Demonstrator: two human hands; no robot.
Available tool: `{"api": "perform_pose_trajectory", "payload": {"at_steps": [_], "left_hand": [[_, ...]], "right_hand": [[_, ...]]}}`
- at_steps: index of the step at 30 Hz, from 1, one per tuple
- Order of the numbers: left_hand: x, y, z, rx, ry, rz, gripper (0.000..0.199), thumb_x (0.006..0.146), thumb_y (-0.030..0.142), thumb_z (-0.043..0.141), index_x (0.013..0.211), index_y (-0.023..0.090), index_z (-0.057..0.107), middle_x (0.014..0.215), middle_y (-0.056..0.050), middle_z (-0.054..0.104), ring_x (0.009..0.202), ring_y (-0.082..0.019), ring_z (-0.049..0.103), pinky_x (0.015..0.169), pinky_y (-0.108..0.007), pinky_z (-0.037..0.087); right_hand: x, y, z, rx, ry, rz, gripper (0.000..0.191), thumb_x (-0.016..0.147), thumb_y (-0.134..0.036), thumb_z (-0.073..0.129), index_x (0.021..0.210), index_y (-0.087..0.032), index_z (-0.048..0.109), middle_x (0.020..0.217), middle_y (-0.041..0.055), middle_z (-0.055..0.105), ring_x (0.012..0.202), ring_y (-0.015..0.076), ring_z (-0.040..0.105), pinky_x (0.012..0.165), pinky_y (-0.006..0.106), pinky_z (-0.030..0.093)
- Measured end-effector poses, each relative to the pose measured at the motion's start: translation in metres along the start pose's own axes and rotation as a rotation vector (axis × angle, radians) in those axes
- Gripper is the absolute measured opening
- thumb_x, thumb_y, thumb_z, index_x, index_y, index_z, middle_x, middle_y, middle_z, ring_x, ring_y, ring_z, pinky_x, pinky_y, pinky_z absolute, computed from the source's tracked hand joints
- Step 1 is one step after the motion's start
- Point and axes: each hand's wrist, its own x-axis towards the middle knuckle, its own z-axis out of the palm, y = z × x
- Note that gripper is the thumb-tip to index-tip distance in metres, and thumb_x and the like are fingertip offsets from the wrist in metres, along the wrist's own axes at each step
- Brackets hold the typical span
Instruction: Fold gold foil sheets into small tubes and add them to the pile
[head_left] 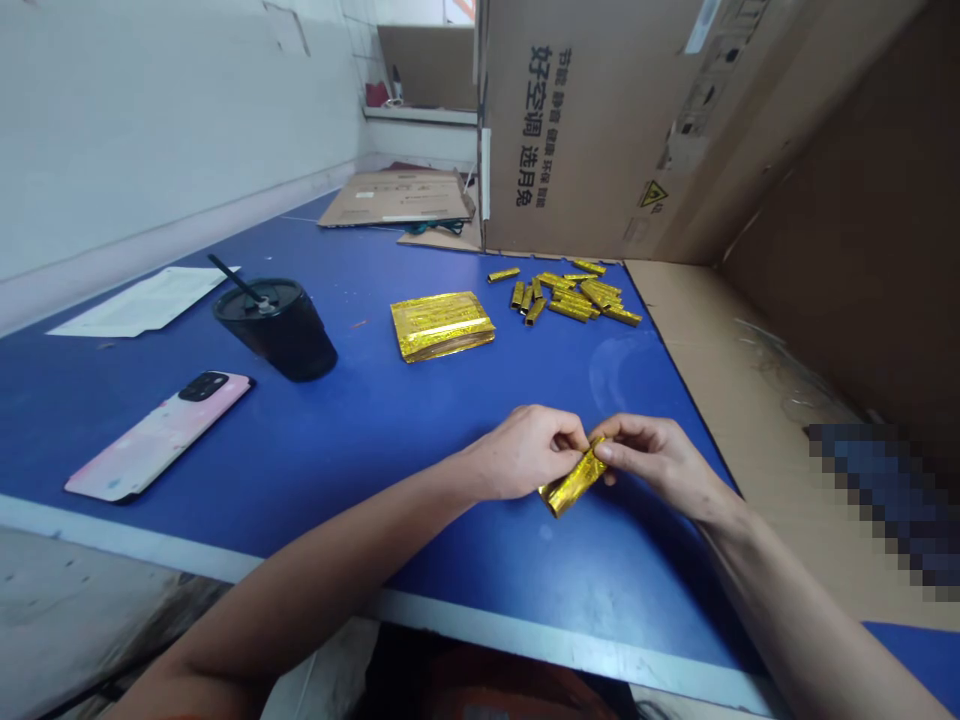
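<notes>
Both my hands meet over the right half of the blue table, around a shiny gold foil piece [576, 486] partly folded into a tube shape. My left hand [531, 452] pinches its upper left edge, fingers curled. From the other side, the thumb and fingers of my right hand [654, 455] grip its upper end. The lower end of the foil points toward me and looks open. Beyond my hands lies a flat stack of gold foil sheets [442, 325]. Several small folded gold tubes [577, 295] are heaped at the far right of the table.
A black tumbler with a straw [277, 330] and a pink-white phone [161, 435] stand and lie on the left, near a white paper [142, 300]. A large cardboard box [600, 130] walls off the back right. Flat cardboard [397, 197] lies behind.
</notes>
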Motion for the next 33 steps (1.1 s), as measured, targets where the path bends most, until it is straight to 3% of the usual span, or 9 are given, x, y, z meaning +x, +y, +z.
{"api": "perform_pose_trajectory", "payload": {"at_steps": [7, 12, 16, 23, 33], "left_hand": [[0.003, -0.003, -0.006, -0.102, -0.045, -0.055, 0.022, 0.081, 0.027, 0.047, 0.074, 0.012, 0.061, 0.066, 0.001, 0.059, 0.06, -0.008, 0.052, 0.053, -0.018, 0.039], [0.003, 0.002, -0.018, -0.294, -0.281, -0.189, 0.023, 0.083, 0.024, 0.045, 0.067, 0.011, 0.055, 0.052, 0.004, 0.05, 0.044, -0.005, 0.045, 0.045, -0.017, 0.038], [0.002, 0.004, -0.021, -0.317, -0.347, -0.231, 0.018, 0.081, 0.017, 0.046, 0.066, 0.012, 0.054, 0.053, 0.004, 0.055, 0.043, -0.005, 0.052, 0.043, -0.015, 0.039], [0.0, 0.001, -0.016, -0.182, -0.264, -0.209, 0.012, 0.074, 0.015, 0.047, 0.063, 0.014, 0.053, 0.053, 0.003, 0.056, 0.043, -0.007, 0.055, 0.041, -0.015, 0.039], [-0.011, 0.018, -0.002, 0.163, -0.046, -0.106, 0.013, 0.073, 0.015, 0.045, 0.062, 0.016, 0.053, 0.053, 0.004, 0.056, 0.044, -0.005, 0.049, 0.045, -0.016, 0.034]], "right_hand": [[-0.003, 0.001, -0.005, -0.032, 0.023, -0.096, 0.017, 0.074, -0.033, 0.063, 0.069, -0.017, 0.062, 0.058, 0.0004, 0.057, 0.054, 0.0107, 0.05, 0.053, 0.026, 0.041], [-0.002, 0.003, -0.008, -0.011, 0.029, -0.115, 0.017, 0.074, -0.033, 0.063, 0.069, -0.017, 0.063, 0.059, 0.0009, 0.057, 0.055, 0.0115, 0.051, 0.053, 0.026, 0.042], [-0.001, 0.004, -0.008, -0.002, 0.047, -0.106, 0.017, 0.073, -0.034, 0.065, 0.069, -0.017, 0.064, 0.059, 0.0012, 0.059, 0.055, 0.0118, 0.052, 0.054, 0.026, 0.043], [0.0, 0.008, -0.007, 0.073, 0.035, -0.077, 0.015, 0.073, -0.032, 0.065, 0.074, -0.017, 0.064, 0.061, 0.0012, 0.062, 0.055, 0.0115, 0.055, 0.055, 0.026, 0.045], [0.002, 0.009, -0.002, 0.093, 0.083, -0.051, 0.019, 0.07, -0.035, 0.067, 0.069, -0.016, 0.06, 0.055, 0.0001, 0.059, 0.047, 0.0096, 0.051, 0.048, 0.024, 0.042]]}}
